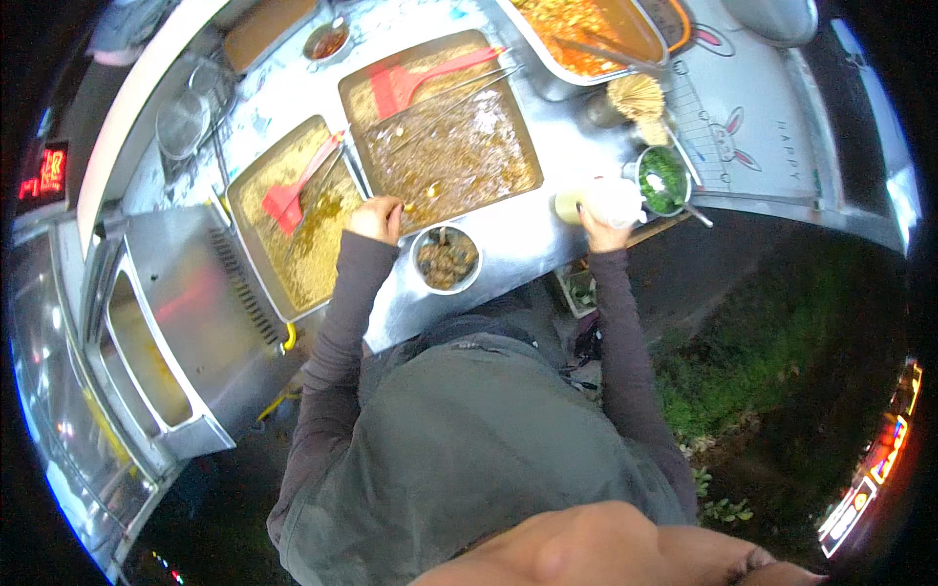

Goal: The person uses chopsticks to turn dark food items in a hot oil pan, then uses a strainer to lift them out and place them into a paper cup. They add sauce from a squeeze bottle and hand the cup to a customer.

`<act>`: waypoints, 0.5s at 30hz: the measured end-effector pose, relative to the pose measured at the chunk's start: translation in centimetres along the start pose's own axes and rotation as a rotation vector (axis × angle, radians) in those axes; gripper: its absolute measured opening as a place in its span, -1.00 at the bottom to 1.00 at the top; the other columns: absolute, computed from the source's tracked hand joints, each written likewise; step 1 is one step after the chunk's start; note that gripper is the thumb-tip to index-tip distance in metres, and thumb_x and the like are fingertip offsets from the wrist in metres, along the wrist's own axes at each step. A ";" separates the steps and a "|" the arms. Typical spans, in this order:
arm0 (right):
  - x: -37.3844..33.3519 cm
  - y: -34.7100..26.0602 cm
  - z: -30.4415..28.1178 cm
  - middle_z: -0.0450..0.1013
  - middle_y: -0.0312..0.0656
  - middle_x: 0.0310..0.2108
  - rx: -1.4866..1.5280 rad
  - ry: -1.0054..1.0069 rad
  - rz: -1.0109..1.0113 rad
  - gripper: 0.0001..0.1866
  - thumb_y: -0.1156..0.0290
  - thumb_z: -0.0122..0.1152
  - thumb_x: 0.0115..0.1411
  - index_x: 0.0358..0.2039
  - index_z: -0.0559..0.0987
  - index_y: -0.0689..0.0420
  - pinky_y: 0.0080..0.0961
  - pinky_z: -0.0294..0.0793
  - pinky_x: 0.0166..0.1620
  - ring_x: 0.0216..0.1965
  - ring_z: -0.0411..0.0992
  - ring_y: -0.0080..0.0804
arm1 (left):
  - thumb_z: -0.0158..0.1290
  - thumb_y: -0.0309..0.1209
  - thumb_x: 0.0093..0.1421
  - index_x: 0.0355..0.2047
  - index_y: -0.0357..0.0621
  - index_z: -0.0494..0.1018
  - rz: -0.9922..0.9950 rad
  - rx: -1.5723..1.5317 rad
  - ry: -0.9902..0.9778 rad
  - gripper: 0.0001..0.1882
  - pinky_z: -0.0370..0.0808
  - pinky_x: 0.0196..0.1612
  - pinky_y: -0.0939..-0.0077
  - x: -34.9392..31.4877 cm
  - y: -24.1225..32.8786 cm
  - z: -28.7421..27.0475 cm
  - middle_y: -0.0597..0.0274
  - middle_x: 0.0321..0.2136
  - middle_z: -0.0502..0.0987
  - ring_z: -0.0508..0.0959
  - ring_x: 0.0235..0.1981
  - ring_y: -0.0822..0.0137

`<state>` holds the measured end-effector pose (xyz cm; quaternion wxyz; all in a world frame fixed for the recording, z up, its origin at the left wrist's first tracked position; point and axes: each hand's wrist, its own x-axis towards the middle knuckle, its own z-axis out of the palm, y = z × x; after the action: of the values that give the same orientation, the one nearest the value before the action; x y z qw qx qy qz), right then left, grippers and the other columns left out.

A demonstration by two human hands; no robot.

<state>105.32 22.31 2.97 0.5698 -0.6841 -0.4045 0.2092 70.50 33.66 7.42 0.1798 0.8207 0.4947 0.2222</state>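
My left hand [381,217] is closed, knuckles up, at the front corner of a square tray [535,166] of dark brown sauce; whether anything is in its fingers I cannot see. A round white bowl [446,286] of brown chunks stands just right of it, near the counter's front edge. My right hand [604,230] grips a pale yellow and white container [569,206], its white part washed out by glare. Close to that hand is a metal bowl of chopped green herbs [664,181] with a spoon handle [699,215] sticking out.
A red brush [396,88] and metal tongs [459,98] lie across the sauce tray. Another red brush [285,205] rests in the narrower tray [293,308] on the left. Farther back are an orange-red stew pan [586,39] and a holder of wooden sticks [635,98].
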 end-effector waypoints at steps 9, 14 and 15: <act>-12.1 -5.2 -1.2 0.43 0.09 -0.28 0.767 -0.815 1.030 -0.45 0.06 -0.04 0.17 -0.06 0.31 0.32 -0.32 0.48 -0.20 -0.28 0.47 -0.17 | -0.06 -0.46 0.18 -0.19 -0.31 0.46 -0.608 -0.723 -0.232 -0.77 0.50 -0.46 0.61 -11.1 -3.7 5.4 0.16 -0.49 0.54 0.55 -0.53 0.45; -14.7 -5.9 -1.1 0.42 0.17 -0.27 0.790 -0.724 1.253 -0.47 0.11 -0.12 0.21 -0.03 0.28 0.36 -0.27 0.48 -0.17 -0.27 0.47 -0.07 | 0.01 -0.53 0.13 -0.25 -0.35 0.49 -0.619 -0.858 -0.271 -0.80 0.50 -0.47 0.66 -11.0 -1.2 6.6 0.20 -0.51 0.54 0.53 -0.54 0.49; -14.7 -5.9 -1.3 0.42 0.18 -0.27 0.838 -0.713 1.284 -0.46 0.09 -0.14 0.21 -0.03 0.28 0.35 -0.26 0.48 -0.18 -0.28 0.46 -0.06 | 0.02 -0.53 0.12 -0.26 -0.35 0.50 -0.603 -0.838 -0.271 -0.81 0.50 -0.48 0.67 -10.8 -0.2 7.0 0.19 -0.52 0.55 0.53 -0.56 0.49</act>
<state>95.77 10.01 6.34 0.3851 -0.4063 0.0180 0.8284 69.70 23.57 -0.57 0.6106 0.5211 0.5498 0.2310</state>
